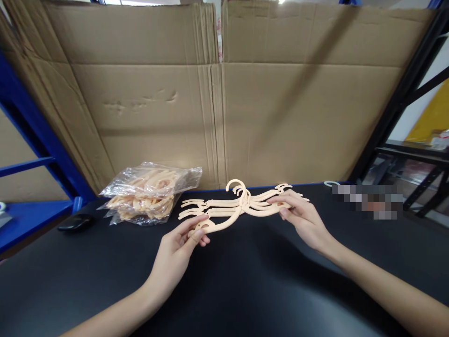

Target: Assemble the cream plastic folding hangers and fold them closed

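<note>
A cream plastic clothes hanger (226,224) is held up over the black table, its hook pointing upward. My left hand (175,245) pinches its left end between thumb and fingers. At the opposite end, my right hand (307,220) grips the hanger in the same way. Behind it, several more cream hangers (222,204) lie together on the table with their arms spread to both sides. The held hanger partly covers them.
Clear plastic bags of cream hanger parts (143,196) are piled at the back left. Beside them sits a black computer mouse (75,223). Tall cardboard sheets (150,103) wall off the back of the black table (224,290). A blurred patch covers something at right.
</note>
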The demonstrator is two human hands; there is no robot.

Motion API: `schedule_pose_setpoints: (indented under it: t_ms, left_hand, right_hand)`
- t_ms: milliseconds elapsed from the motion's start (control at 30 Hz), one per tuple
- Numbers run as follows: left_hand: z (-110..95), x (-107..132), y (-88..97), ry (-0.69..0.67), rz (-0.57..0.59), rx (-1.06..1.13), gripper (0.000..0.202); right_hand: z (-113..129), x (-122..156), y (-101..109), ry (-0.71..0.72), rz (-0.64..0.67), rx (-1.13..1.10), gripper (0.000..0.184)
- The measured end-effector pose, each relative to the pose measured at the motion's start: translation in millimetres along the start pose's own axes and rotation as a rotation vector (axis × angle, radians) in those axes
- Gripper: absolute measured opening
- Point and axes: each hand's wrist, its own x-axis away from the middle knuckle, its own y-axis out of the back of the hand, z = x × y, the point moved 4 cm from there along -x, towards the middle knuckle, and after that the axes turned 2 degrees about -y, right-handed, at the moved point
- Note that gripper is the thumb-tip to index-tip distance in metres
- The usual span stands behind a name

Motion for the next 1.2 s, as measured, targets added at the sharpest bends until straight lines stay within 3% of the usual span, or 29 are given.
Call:
schedule_pose_setpoints:
  t_ms: [200,333,500,700,933,1200]
  left_hand:
    - [-6.3,-7.7,0.8,0.017,0.027,0.007,0.042]
    - [-13.3,-16.7,11.5,-0.128,-0.018,-0.133,0.038]
    - [-17.4,-21.8,20.6,-0.377,-0.012,-0.322,0.025]
    - [-16.2,-20.3,20.9,-0.449,0.009,-0.383,0.022]
    - [-20.3,-17.8,12.4,-0.328,0.034,-0.298,0.017]
    - [-17.4,-12.4,2.7,0.046,0.009,0.053,0.037]
  right_hand:
    - [0.2,0.3,-2.1,-0.013,-0.047,0.0,0.027]
    - [-4.0,0.7,-3.6,-0.052,-0.09,0.018,0.03]
    - [-5.6,-1.5,-3.9,0.004,-0.048,-0.021,0.027]
    - [-3.6,-2.0,-4.6,0.032,-0.012,-0.081,0.026]
    - [-10.4,-0.5,-10.2,-0.053,-0.039,-0.279,0.023]
    - [-17.7,-0.9,-10.5,-0.336,-0.11,-0.488,0.029]
